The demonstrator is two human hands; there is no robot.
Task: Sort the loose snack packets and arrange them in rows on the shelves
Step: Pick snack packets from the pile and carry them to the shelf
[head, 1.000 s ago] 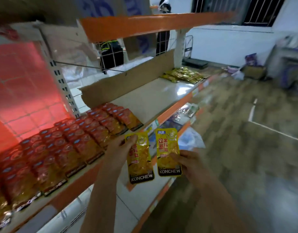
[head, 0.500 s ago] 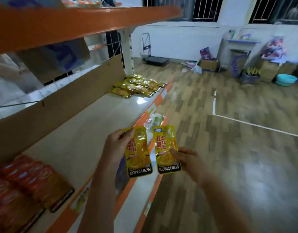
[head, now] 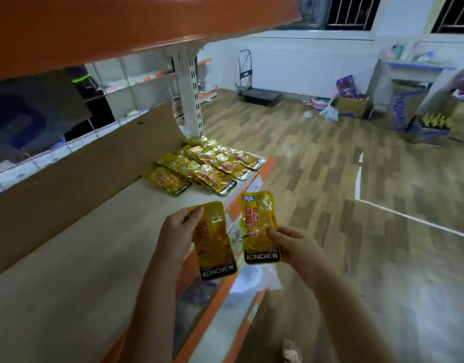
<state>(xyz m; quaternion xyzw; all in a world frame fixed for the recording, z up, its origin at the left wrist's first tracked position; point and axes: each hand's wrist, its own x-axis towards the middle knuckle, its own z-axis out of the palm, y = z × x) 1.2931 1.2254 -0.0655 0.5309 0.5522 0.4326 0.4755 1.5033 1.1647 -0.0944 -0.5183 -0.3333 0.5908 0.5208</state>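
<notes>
A: Yellow foil — head view: the left hand [head: 178,231] pinches one packet [head: 214,244] by its left edge, thumb on its top corner; the right hand [head: 295,248] pinches a second packet [head: 259,229] at its lower right.

B: Where are they?

A: Both are in the air over the front lip of the shelf [head: 76,258], well short of the yellow rows [head: 204,166] at its far end.

B: Handling?

A: Probably light, limp and slick — hold them by the flat sealed edges.
</notes>
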